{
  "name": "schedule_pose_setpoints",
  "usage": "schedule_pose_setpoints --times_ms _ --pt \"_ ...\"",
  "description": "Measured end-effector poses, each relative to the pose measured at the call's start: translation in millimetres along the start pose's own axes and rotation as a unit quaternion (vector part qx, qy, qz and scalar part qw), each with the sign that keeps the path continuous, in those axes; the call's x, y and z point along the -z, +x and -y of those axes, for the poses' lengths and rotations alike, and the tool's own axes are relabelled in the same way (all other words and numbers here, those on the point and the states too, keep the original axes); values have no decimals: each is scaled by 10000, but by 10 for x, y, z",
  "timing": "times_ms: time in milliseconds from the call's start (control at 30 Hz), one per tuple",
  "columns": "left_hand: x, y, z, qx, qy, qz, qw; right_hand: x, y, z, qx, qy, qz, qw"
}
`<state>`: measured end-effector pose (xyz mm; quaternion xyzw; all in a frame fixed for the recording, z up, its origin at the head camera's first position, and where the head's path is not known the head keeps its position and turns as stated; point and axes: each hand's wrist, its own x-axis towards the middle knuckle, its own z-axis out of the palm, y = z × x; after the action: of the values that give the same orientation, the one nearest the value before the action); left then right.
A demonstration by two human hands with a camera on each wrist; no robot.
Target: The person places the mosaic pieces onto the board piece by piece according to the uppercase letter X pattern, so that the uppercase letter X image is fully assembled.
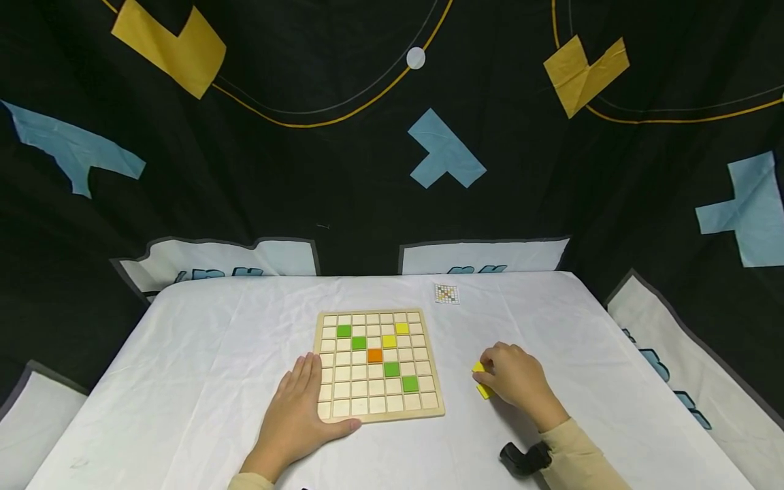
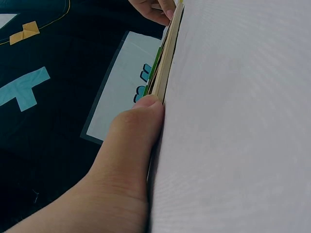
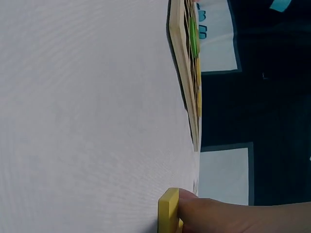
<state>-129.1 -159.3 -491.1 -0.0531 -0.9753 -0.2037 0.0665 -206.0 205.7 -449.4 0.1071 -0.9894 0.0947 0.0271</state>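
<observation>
A square wooden grid board [image 1: 380,416] lies on the white cloth, with several green tiles [image 1: 410,384], two yellow tiles and one orange tile [image 1: 375,355] among pale squares. My left hand [image 1: 295,408] rests at its lower left corner, fingers straight along the left edge. The left thumb [image 2: 146,104] touches the near edge. To the right of the board, my right hand [image 1: 517,381] has its fingers curled down and pinches a yellow tile [image 3: 167,211]. Another yellow tile [image 1: 485,392] shows just below the fingers; the hand partly hides both.
A small printed card [image 1: 446,294] with a coloured grid lies beyond the board's far right corner. A black curved wrist mount [image 1: 525,459] sits on the right sleeve. Dark patterned cloth [image 1: 343,190] hangs behind the table and at its sides.
</observation>
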Motion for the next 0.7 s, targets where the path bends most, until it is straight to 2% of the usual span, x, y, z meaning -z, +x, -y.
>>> schedule_pose_setpoints --times_ms 333,500,700 --pt "-1 -5 -7 15 -77 -54 10000 -6 6 50 241 228 146 9993" --pt "16 2 -16 1 -28 -48 10000 -42 68 45 178 819 228 9962" --pt "16 3 -12 4 -38 4 10000 -112 166 42 -121 1722 288 9846"
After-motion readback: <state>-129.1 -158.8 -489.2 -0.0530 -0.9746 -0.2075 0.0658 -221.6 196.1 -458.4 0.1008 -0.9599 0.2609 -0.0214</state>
